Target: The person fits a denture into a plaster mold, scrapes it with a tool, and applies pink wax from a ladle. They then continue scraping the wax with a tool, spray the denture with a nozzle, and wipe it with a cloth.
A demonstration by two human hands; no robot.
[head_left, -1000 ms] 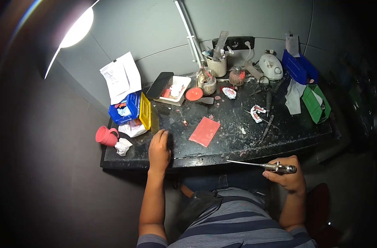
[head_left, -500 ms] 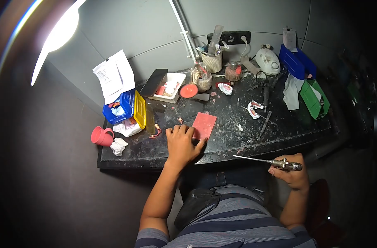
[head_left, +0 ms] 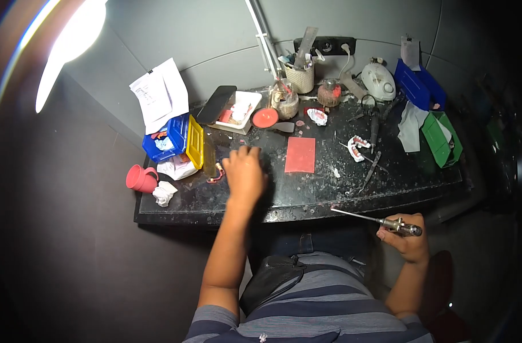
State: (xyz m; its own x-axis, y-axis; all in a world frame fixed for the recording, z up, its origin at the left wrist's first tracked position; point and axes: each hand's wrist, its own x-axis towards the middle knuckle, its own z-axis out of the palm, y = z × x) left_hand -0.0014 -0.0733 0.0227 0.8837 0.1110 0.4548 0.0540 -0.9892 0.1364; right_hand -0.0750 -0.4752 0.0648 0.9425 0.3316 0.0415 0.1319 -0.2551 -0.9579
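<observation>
My left hand (head_left: 244, 174) is over the left-middle part of the bench, its fingers bent down together. Whatever lies under the fingertips is hidden. Just right of it a pink wax sheet (head_left: 300, 155) lies flat, untouched. A small denture-like piece (head_left: 217, 173) rests left of that hand. Out in front of the bench edge, my right hand (head_left: 407, 237) is closed around a metal blow-gun-like tool (head_left: 395, 225). Its long thin nozzle points left. Further back on the right sits a horseshoe-shaped denture model (head_left: 357, 148) with pink gums, a knife-like tool (head_left: 371, 171) close by.
Left side: a pink mug (head_left: 141, 179), crumpled paper (head_left: 164, 193), blue bin (head_left: 165, 140) and yellow bin (head_left: 196, 143). Along the back: a white tray (head_left: 250, 106), glass jar (head_left: 284, 103), red dish (head_left: 265, 118) and white machine (head_left: 379, 82). A green bin (head_left: 442, 139) stands right.
My left hand has let go of the pink wax sheet and shifted up and left of it. The sheet now lies straighter and further back. The right hand keeps its tool, barely moved.
</observation>
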